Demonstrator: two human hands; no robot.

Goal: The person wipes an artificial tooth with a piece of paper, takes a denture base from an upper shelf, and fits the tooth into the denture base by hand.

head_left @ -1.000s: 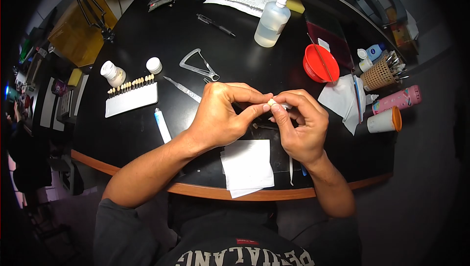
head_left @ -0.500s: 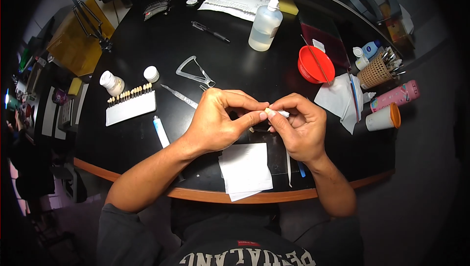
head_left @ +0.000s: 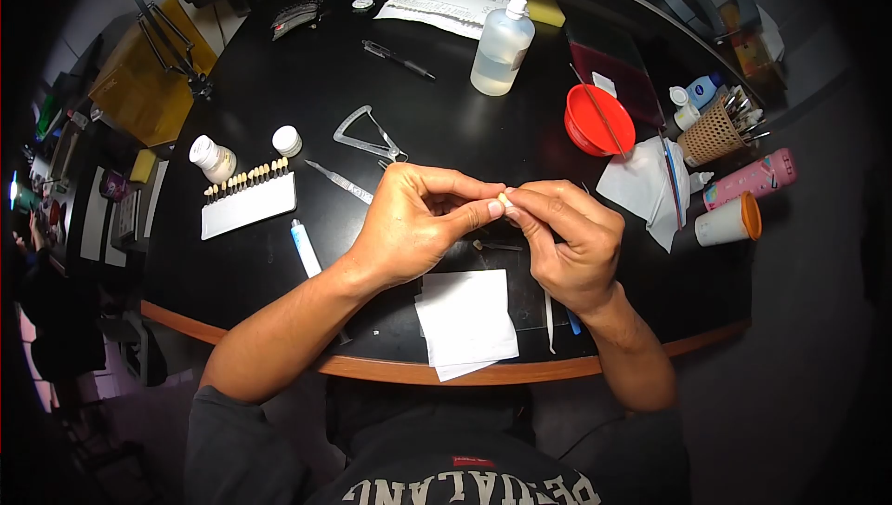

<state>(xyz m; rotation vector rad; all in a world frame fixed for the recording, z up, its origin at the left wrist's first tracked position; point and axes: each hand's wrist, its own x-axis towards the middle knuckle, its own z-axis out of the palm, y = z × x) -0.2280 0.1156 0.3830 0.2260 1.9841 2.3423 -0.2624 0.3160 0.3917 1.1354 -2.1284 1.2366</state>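
Observation:
Over the middle of the desk my two hands meet at the fingertips around a small cream, tooth-shaped piece, seemingly a dental crown [head_left: 505, 199]. My left hand [head_left: 413, 222] is closed, pinching it between thumb and forefinger. The thumb and fingers of my right hand [head_left: 576, 240] also close on it from the other side. Most of the crown is hidden by fingertips. Below the hands lies a stack of white paper sheets [head_left: 466, 324]. A thin dark-handled tool [head_left: 499, 246] shows on the desk between the hands.
Left of my hands are a tooth shade guide [head_left: 249, 208], a jar [head_left: 214, 159], a white-blue tube [head_left: 304, 247] and a metal caliper [head_left: 369, 138]. A clear bottle [head_left: 502, 54], red bowl [head_left: 597, 122], tissue [head_left: 641, 187] and orange-lidded cup [head_left: 728, 224] stand farther right.
My right hand has turned slightly and its fingers have shifted on the crown. The white bit that showed among the right fingers is out of sight. The left hand has barely moved.

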